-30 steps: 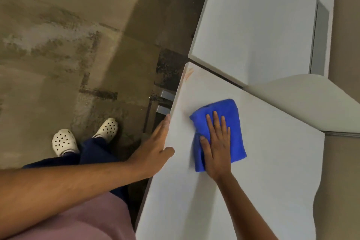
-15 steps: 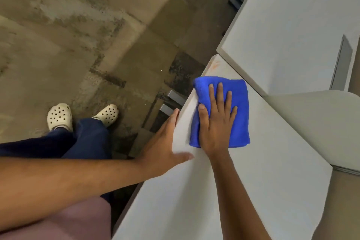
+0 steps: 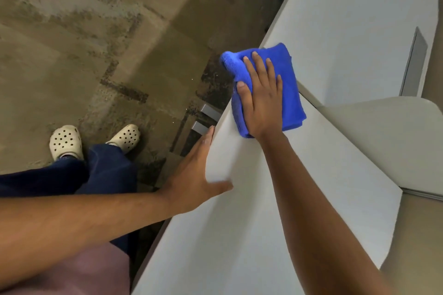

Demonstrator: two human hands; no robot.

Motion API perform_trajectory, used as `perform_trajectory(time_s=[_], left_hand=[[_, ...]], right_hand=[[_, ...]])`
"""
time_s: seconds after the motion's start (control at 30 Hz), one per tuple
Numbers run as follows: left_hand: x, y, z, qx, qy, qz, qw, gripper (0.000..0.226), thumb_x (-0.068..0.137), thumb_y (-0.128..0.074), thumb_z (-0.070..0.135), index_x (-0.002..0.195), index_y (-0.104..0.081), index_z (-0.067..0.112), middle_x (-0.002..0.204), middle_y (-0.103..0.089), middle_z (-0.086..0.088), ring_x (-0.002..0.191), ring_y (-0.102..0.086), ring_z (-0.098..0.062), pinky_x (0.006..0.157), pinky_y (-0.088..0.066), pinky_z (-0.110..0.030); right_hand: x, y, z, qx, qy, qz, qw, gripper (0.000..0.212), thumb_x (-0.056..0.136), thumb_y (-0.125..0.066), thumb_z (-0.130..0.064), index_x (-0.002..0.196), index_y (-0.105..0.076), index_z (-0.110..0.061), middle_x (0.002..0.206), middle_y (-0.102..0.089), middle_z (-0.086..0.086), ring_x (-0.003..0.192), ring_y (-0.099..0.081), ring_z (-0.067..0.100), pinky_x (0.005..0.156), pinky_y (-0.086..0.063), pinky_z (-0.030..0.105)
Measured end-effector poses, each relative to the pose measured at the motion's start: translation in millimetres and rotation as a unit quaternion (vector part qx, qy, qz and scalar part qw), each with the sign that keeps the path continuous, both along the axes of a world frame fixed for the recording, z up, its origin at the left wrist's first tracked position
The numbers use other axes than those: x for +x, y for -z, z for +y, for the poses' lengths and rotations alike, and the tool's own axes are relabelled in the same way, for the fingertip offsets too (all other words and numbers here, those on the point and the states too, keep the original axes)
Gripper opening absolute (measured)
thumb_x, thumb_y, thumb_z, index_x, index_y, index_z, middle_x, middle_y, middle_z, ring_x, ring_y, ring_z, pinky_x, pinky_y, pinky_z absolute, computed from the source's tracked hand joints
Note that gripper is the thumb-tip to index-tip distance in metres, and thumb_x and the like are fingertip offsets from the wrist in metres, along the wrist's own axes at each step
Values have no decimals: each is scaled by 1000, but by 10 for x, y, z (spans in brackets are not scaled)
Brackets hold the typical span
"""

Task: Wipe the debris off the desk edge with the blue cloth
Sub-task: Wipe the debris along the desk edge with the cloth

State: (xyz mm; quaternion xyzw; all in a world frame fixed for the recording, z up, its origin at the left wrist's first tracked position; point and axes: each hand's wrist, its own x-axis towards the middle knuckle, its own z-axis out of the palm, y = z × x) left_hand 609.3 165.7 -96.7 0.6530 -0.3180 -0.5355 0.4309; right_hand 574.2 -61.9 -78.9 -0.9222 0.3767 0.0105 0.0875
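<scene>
My right hand (image 3: pixel 261 100) presses flat on the folded blue cloth (image 3: pixel 287 84) at the far corner of the white desk (image 3: pixel 275 199). The cloth's left end hangs over the desk edge and bunches up there. My left hand (image 3: pixel 196 170) rests open along the desk's left edge, closer to me, fingers straight, thumb on the top surface. A few tiny specks show against the dark floor just below the corner. No debris is visible on the desk top.
A second white desk (image 3: pixel 347 31) adjoins beyond the corner, with a grey slot (image 3: pixel 413 64) in it. A beige curved panel (image 3: pixel 388 136) lies to the right. Below left are stained carpet (image 3: pixel 96 55), grey desk legs (image 3: pixel 203 120), and my feet in white clogs (image 3: pixel 124 136).
My right hand has pushed the cloth forward and leftward from the middle of the desk to its corner, where it now overhangs the edge. My left hand has stayed on the edge.
</scene>
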Motion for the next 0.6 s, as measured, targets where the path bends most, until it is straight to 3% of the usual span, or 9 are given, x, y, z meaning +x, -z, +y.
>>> perform_trajectory(time_s=[0.17, 0.4, 0.5, 0.6], left_hand=[[28, -50, 2, -10, 9, -9, 1000, 127, 78, -84, 51, 163, 9, 35, 161, -7, 30, 138, -13, 12, 113, -21, -20], [33, -65, 10, -11, 19, -7, 1000, 123, 82, -80, 53, 161, 13, 39, 172, -3, 19, 157, -17, -16, 115, -25, -33], [24, -66, 11, -1, 17, -19, 1000, 123, 81, -80, 55, 160, 15, 44, 173, -4, 18, 157, -20, -20, 118, -34, -45], [18, -54, 8, 1, 11, -13, 1000, 123, 81, -80, 55, 159, 14, 44, 173, -3, 18, 157, -20, -19, 118, -35, -44]], right_hand=[[-174, 7, -89, 42, 25, -55, 997, 55, 112, -30, -48, 165, -25, -32, 173, -28, -9, 162, -21, 18, 133, -11, 44], [-1158, -270, -186, 60, 227, -59, 970, 62, 108, -36, -37, 164, -29, -10, 171, -33, 7, 160, -27, 28, 130, -20, 51], [-957, -252, -156, 30, 268, -45, 962, 58, 111, -39, -33, 163, -30, -9, 170, -33, 9, 160, -27, 30, 130, -18, 52], [-594, -193, -150, 5, 238, -24, 971, 55, 114, -36, -32, 164, -29, -12, 170, -34, 8, 159, -27, 29, 132, -14, 48]])
